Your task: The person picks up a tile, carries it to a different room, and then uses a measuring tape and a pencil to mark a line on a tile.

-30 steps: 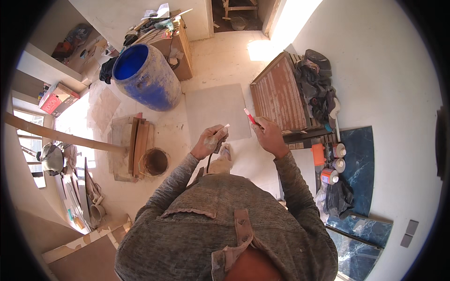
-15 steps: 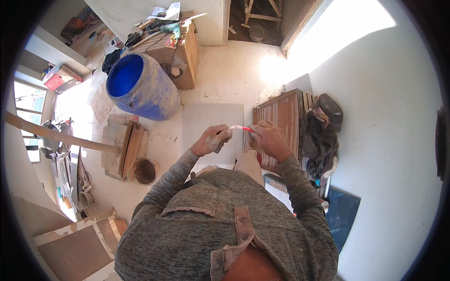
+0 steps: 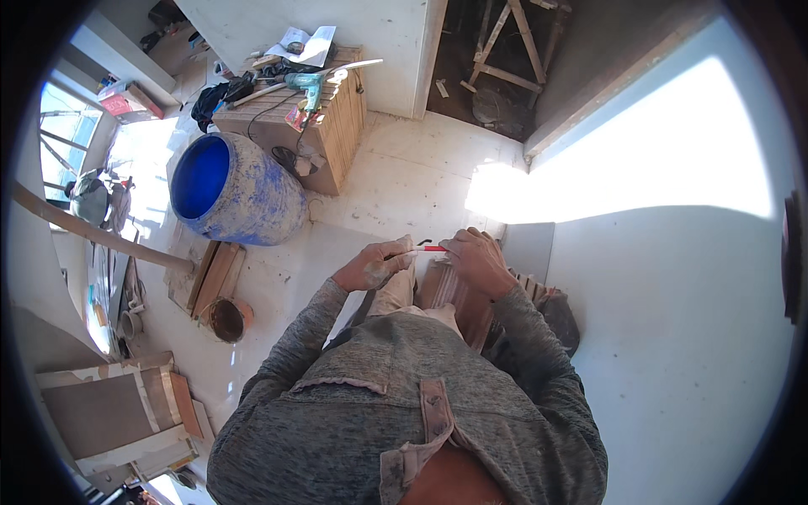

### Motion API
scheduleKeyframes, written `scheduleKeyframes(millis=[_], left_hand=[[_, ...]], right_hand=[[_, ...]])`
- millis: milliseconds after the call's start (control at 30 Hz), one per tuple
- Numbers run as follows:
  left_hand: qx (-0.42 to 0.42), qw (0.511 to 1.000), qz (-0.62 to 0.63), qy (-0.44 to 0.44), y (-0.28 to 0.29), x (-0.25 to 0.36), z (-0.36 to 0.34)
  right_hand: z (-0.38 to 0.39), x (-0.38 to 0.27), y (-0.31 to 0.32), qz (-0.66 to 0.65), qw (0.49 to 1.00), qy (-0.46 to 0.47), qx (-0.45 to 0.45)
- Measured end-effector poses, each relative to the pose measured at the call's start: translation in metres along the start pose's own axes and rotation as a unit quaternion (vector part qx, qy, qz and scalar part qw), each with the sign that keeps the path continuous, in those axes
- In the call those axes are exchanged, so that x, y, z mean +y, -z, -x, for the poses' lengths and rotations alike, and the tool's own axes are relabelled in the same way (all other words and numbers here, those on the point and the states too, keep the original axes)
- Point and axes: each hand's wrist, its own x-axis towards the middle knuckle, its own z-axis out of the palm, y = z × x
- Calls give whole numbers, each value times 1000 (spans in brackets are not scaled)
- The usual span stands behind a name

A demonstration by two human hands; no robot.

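Observation:
A slim red-and-white stick, shaped like a pen (image 3: pixel 433 248), is held level in front of my chest between both hands. My left hand (image 3: pixel 375 264) pinches its white end, fingers closed. My right hand (image 3: pixel 478 263) is closed on the red end, fingertips bent over it. A small dark curved piece shows just behind the stick, near the left fingertips; I cannot make out what it belongs to. Below my hands are my light trousers and a stack of brown ribbed panels (image 3: pixel 450 290), partly hidden by my right arm.
A blue barrel (image 3: pixel 265 194) stands ahead left, beside a stack of boards (image 3: pixel 341 126) bearing a green power drill (image 3: pixel 307 84). A bucket (image 3: pixel 229 320) and wood pieces (image 3: pixel 215 273) lie at left, near a long pole (image 3: pixel 101 231). A doorway (image 3: pixel 497 67) opens ahead; a white wall (image 3: pixel 665 337) runs along the right.
My view has shifted, so the panel stack now lies closer under my right arm. The stick, bent-looking before, now appears straighter, and my hands remain on it.

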Motion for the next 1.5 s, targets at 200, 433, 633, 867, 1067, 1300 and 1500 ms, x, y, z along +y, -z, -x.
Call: scheduleKeyframes(millis=[200, 433, 633, 867, 1067, 1300, 1500], left_hand=[[40, 998, 23, 46, 47, -27, -108], [75, 986, 103, 103, 122, -57, -239], [110, 983, 137, 44, 183, -51, -313], [198, 962, 147, 118, 209, -33, -346], [396, 906, 97, 110, 172, -61, -370], [677, 686, 172, 204, 88, -34, -419], [753, 573, 169, 277, 8, -54, -441]], right_hand=[[-102, 94, 23, -47, 998, 0, -30], [-253, 196, 54, 8, 996, 50, -70], [-358, 240, 93, -1, 989, 128, -78], [-452, 260, 111, 37, 953, 274, -125], [-522, 282, 75, 26, 881, 410, -234], [-566, 279, 42, -86, 821, 393, -404], [-522, 259, -1, -226, 657, 294, -656]])
